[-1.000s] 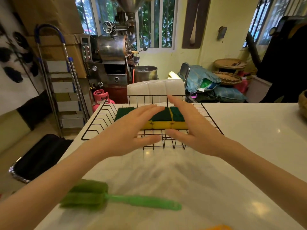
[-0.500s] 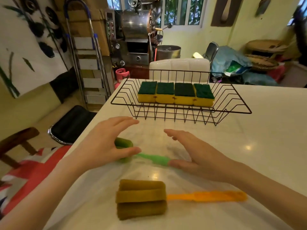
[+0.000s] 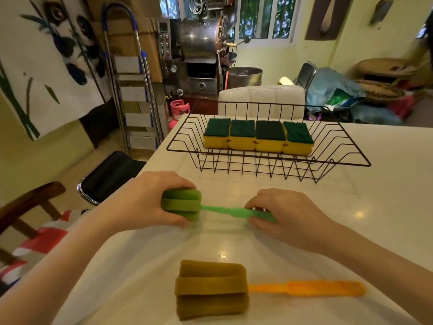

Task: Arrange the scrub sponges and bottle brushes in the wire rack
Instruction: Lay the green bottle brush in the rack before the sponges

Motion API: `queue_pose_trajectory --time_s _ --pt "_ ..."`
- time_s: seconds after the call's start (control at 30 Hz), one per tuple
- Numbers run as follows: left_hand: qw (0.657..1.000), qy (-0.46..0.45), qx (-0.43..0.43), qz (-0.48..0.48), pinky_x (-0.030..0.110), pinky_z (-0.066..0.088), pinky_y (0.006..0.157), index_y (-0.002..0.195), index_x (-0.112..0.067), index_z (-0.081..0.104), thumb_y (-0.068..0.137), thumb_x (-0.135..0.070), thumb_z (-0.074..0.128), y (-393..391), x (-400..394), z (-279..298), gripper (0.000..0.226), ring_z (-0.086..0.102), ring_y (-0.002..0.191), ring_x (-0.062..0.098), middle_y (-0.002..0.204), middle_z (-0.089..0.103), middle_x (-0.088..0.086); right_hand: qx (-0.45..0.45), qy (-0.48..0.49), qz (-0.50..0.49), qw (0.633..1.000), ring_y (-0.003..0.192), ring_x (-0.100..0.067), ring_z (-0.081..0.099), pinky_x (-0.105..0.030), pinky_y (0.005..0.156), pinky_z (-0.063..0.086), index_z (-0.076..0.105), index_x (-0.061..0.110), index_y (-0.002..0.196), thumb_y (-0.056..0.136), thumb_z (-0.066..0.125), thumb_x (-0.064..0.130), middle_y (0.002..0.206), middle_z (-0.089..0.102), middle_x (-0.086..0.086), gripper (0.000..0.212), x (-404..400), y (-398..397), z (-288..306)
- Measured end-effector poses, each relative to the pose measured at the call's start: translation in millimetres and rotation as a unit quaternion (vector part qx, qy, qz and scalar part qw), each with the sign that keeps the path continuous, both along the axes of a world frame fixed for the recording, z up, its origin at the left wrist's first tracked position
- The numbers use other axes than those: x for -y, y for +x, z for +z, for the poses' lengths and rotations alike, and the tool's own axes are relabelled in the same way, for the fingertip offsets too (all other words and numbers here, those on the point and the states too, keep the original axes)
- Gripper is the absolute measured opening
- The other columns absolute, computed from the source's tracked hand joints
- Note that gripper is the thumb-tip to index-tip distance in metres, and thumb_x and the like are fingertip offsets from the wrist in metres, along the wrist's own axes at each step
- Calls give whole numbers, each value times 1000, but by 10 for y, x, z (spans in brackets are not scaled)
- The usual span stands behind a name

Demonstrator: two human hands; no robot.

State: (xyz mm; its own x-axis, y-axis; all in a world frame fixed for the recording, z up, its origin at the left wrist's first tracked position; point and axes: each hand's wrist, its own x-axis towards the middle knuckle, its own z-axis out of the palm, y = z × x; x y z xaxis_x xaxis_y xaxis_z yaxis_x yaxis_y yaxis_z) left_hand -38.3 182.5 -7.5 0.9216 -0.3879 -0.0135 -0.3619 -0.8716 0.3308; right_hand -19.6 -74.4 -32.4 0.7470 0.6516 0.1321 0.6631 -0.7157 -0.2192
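Both hands grip the green brush [image 3: 225, 211] on the white table [image 3: 375, 231]: left hand [image 3: 150, 202] closed around its foam head, right hand [image 3: 288, 215] pinching the handle end. The orange brush [image 3: 234, 289] lies nearer the camera, handle pointing right. Beyond, four sponges [image 3: 257, 136] sit side by side, touching, green side up, in the wire rack [image 3: 346, 158].

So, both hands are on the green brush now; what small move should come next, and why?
Probably lift the green bottle brush off the table and carry it toward the wire rack. The left hand grips its sponge head, the right hand its handle, and the four scrub sponges already sit in the rack.
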Motion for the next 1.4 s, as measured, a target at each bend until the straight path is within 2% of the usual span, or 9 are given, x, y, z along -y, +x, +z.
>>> queue_pose_trajectory --time_s 0.1,0.2,0.3,0.5,0.7,0.83,0.93,1.07,1.4 --pt "999 -4 51 -16 14 41 79 109 -51 40 53 -70 60 88 47 188 62 46 97 -8 97 44 -36 34 16 -17 999 78 -3 47 -21 66 48 60 26 111 88 51 35 89 52 17 26 66 76 161" --pt "994 -34 103 -24 12 40 75 111 -44 45 55 -59 58 187 119 376 59 48 94 -7 95 44 -35 74 50 -42 995 76 -3 47 -20 62 44 63 26 108 86 55 35 87 52 18 25 146 184 346" --pt "988 -56 142 -32 16 42 78 115 -33 52 57 -55 59 354 194 518 63 52 94 2 99 52 -24 110 62 -69 990 77 -6 48 -29 65 49 63 26 109 85 57 35 87 53 14 26 223 361 500" --pt "979 -37 194 -48 29 44 91 123 -24 51 71 -34 70 917 346 590 56 49 101 8 116 59 -4 141 66 -125 980 80 -8 47 -27 66 44 63 24 108 85 58 31 88 51 13 25 355 746 641" --pt "984 17 166 -57 22 39 85 123 -27 49 74 -33 68 1391 403 475 53 45 94 4 115 60 -5 43 14 -150 988 82 -11 53 -26 69 47 51 26 115 88 55 23 95 57 9 28 347 1088 573" --pt "987 72 130 -57 25 40 84 121 -29 51 74 -37 67 1573 400 366 50 49 100 10 115 60 -6 -33 -41 -114 992 79 -15 56 -23 64 46 44 30 91 90 50 16 93 59 3 16 299 1268 503" --pt "989 116 81 -52 28 44 86 119 -29 52 73 -40 67 1666 422 273 49 49 101 13 114 57 -3 -71 -84 -104 989 81 -15 54 -22 67 42 55 28 82 90 49 13 92 58 3 18 253 1391 478" --pt "984 166 52 -45 33 48 85 121 -27 51 71 -42 68 1738 472 184 54 48 99 15 112 50 -1 -104 -109 -111 982 83 -15 54 -26 72 41 66 20 94 90 47 9 99 63 -2 22 193 1509 410" --pt "979 192 54 -47 29 48 79 121 -23 49 74 -37 67 1783 537 109 53 44 91 13 112 49 1 -158 -118 -118 973 105 -22 56 -26 88 43 63 17 109 89 45 2 120 61 -6 32 167 1584 250"
